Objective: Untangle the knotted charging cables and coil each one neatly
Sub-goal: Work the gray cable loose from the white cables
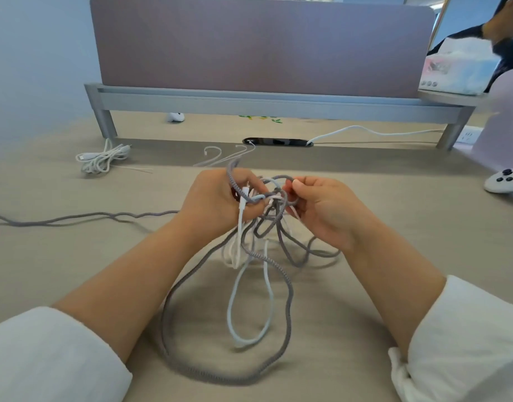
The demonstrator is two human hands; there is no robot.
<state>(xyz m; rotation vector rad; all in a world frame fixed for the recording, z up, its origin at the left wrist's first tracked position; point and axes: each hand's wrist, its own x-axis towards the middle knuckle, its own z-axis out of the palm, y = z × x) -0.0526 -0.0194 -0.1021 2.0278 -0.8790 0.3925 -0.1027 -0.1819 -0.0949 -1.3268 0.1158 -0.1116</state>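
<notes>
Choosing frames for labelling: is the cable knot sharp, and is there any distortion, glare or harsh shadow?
Head view: the knot between left hand and right hand is slightly soft, strands separable; wide-angle distortion bows the divider panel and swells the sleeves; even light, soft shadows, no glare.

Beige desk (408, 192), seen from above. Front centre: the lower loops of the tangle of cables (266, 224) lie on the top, a wide grey braided loop (290, 303) enclosing a narrower white loop (231, 303). One grey braided strand (75, 218) trails off towards the left edge. Rear left: a bundled white cable (103, 159). Rear centre: pale cable ends (217, 158) near a black grommet slot (277, 141), from which a white lead (365, 129) runs right. A grey shelf riser (106, 123) stands on legs at the back. A white game controller (503, 182) lies at the right edge.
</notes>
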